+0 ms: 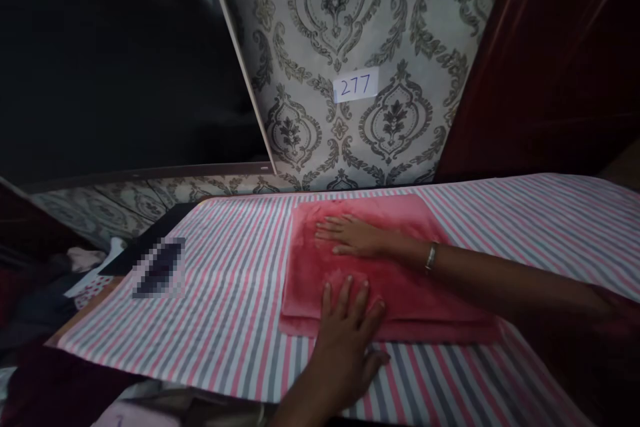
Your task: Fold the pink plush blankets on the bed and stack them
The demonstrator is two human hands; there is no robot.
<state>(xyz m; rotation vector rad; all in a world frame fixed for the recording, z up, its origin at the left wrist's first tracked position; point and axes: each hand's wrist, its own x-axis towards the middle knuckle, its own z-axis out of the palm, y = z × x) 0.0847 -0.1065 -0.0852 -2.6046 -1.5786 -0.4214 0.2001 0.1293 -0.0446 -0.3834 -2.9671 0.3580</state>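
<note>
A folded pink plush cloth [400, 287], its kind not certain, lies flat on a striped sheet [215, 293], its layers showing along the near edge. My right hand [350, 235] rests palm down on its upper part, fingers stretched to the left, and a metal bracelet [431, 255] circles that wrist. Lower down, my left hand [347, 327] spreads its fingers over the cloth's near edge, the thumb pointing right above the sheet. Neither hand grips anything.
Behind the table is a patterned wall with a paper label [356, 85] reading 277. A large dark screen [125, 67] stands at the left, a dark red panel [545, 80] at the right. Clothes [65, 360] are heaped at lower left. A blurred-out patch [160, 269] covers something on the sheet.
</note>
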